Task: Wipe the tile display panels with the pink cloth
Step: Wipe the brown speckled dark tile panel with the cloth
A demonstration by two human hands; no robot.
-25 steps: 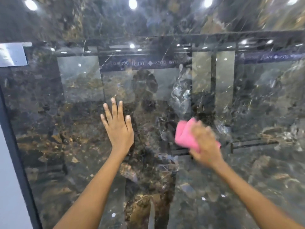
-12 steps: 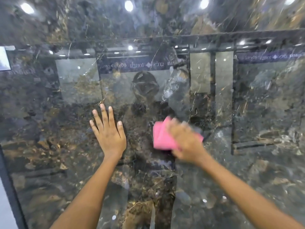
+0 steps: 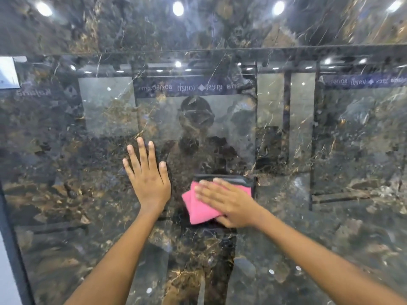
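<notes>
Clearly the pink cloth (image 3: 198,208) is a soft, light thing: it lies folded into a thick pad, limp at its free corners, and it would bunch or slide if pushed from one edge only. It sits flat against the dark marbled tile display panel (image 3: 308,238), low in the middle of the view, just right of the left hand and partly under the right. The best hold, judging from how it lies, is no pinch at all but a broad flat palm over its middle, so that the fold stays together and the whole face of the pad drags on the glaze.

That is how the right hand (image 3: 229,203) takes it: fingers stretched nearly straight and close together, pointing left across the cloth, palm pressing it onto the panel, nothing curled round it. The hand's outline is a little blurred. The left hand (image 3: 147,175) lies just beside the cloth, touching the panel with fingers straight and slightly spread, pointing up, holding nothing; it seems to steady the person.

The panel itself is hard, stiff and highly polished, so probably slippery under the cloth; it mirrors ceiling lights (image 3: 178,8) and a showroom banner (image 3: 189,87) with reversed lettering. A horizontal joint (image 3: 220,50) separates it from another panel above. At the far left runs a dark frame edge (image 3: 11,227), with a white label (image 3: 7,72) near the upper corner.
</notes>
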